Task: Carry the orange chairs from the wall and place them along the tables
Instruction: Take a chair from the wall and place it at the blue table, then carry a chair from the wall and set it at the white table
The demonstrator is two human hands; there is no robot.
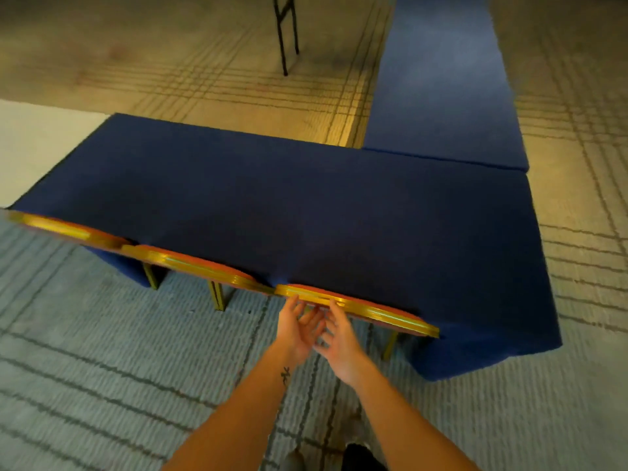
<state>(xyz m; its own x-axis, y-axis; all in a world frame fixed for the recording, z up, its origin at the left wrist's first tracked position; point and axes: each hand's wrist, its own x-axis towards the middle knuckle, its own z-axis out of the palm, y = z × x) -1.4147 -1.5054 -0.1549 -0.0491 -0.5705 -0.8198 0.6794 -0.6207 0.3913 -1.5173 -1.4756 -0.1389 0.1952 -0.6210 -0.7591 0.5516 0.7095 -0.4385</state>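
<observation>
Three orange chairs with gold frames stand pushed in along the near side of a table under a dark blue cloth (306, 205). I see only their backrest tops and some legs: the left chair (64, 229), the middle chair (193, 265) and the right chair (367, 309). My left hand (299, 329) and my right hand (339, 338) are close together just below the right chair's backrest. Their fingers are straight and loose, and the fingertips touch the gold top rail. Neither hand grips anything.
A second blue-covered table (441, 79) runs away at the far right, forming an L. Black folding legs (285, 32) stand on the patterned carpet beyond. A white surface (30, 144) lies at the far left. My shoes (360, 457) show at the bottom.
</observation>
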